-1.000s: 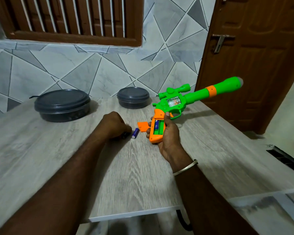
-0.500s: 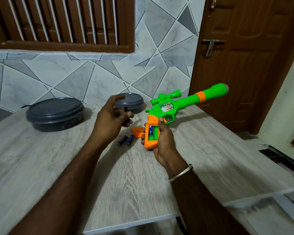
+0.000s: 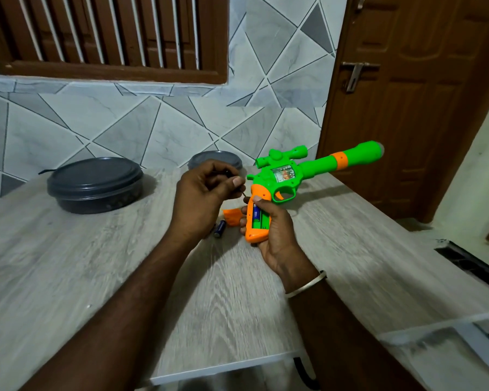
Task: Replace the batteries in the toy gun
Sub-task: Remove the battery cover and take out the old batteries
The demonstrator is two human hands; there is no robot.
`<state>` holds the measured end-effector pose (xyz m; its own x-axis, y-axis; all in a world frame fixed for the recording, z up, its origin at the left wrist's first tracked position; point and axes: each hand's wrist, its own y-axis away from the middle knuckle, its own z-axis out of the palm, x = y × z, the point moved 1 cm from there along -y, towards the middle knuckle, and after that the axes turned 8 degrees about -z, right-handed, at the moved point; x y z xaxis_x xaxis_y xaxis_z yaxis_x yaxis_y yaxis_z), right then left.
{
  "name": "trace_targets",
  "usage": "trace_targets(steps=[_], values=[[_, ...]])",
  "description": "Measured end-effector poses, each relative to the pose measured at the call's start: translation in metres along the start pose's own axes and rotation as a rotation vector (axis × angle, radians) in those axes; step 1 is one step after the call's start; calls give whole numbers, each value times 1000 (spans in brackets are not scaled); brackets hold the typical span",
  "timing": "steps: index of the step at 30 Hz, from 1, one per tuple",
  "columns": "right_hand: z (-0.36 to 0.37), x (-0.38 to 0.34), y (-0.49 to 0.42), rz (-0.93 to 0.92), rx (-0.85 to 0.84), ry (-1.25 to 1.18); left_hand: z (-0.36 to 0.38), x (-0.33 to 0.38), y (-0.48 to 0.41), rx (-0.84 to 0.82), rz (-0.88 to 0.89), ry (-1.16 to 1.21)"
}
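Leftmost, the left hand [image 3: 206, 190] pinches a small dark tool [image 3: 243, 192], its thin tip aimed right at the toy gun [image 3: 288, 176]. Beneath it, a loose battery [image 3: 219, 229] and an orange cover [image 3: 232, 217] lie on the surface [image 3: 96, 277]. Just right, the right hand [image 3: 274, 235] grips the gun's handle, its open compartment [image 3: 259, 220] facing up and the barrel running up-right.

Setting: domestic room, a home interior. Evidence:
- panelled brown wooden door [image 3: 407, 122] with metal latch [image 3: 355, 76]
- wooden window frame [image 3: 110, 71] fitted with vertical bars
- wall [image 3: 153, 128] clad in grey-and-white marble-effect triangular tiles
- pale wood-grain counter [image 3: 68, 277] set against that wall
- large dark lidded container [image 3: 93, 179] and smaller lidded container [image 3: 203, 160] standing on the counter
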<state>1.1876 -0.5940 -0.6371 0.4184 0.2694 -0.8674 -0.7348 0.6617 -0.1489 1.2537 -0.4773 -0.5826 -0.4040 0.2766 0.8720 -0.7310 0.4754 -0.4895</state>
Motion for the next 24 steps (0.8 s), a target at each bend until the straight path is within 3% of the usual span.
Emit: trace_targets(steps=[9,24], values=[[4,-1,1,12,-47,-106,-9,-3,0,57,-41,43],[3,-4,6,48,-71,-77,-5,-7,-1,39,-20,24]])
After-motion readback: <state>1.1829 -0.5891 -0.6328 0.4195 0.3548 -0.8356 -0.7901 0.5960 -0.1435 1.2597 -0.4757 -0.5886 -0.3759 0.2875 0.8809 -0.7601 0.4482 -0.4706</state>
